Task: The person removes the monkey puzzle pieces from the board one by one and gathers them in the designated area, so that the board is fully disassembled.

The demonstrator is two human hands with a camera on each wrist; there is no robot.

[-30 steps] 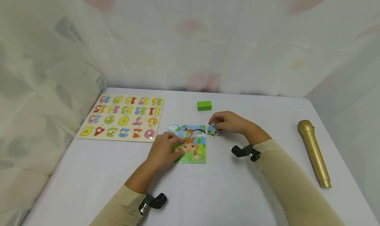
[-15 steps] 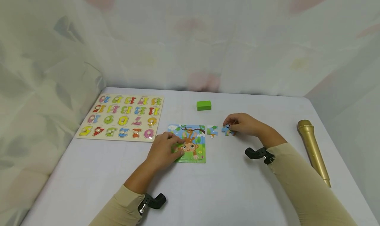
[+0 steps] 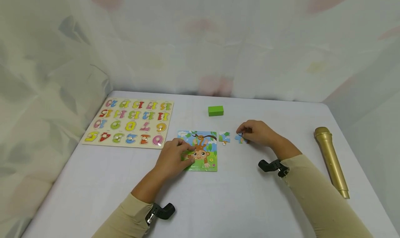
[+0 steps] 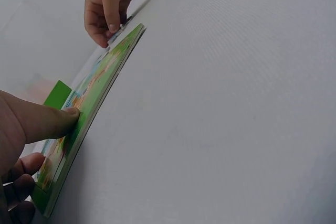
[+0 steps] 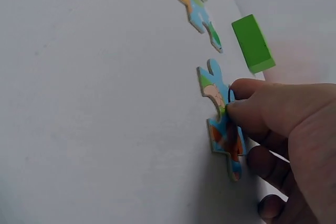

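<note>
Monkey puzzle (image 3: 204, 154): one, square, laid flat on a white table (image 3: 225, 203); its left part is covered by the left hand (image 3: 173, 158), whose thumb and forefinger are spread apart and rested on the printed face.

Loose piece (image 3: 224, 137): one, blue and green, laid just to the right of the monkey puzzle, level with its upper half.

Second piece (image 3: 239, 139): one, mostly blue, placed farther right of the monkey puzzle; it is pinched between the thumb and forefinger of the right hand (image 3: 257, 132).

Green block (image 3: 215, 111): one, set behind the monkey puzzle's right edge.

Number board (image 3: 120, 144): one, coloured numerals, laid to the left of and behind the monkey puzzle.

Gold microphone-shaped tube (image 3: 332, 161): one, laid well to the right of the monkey puzzle.
</note>
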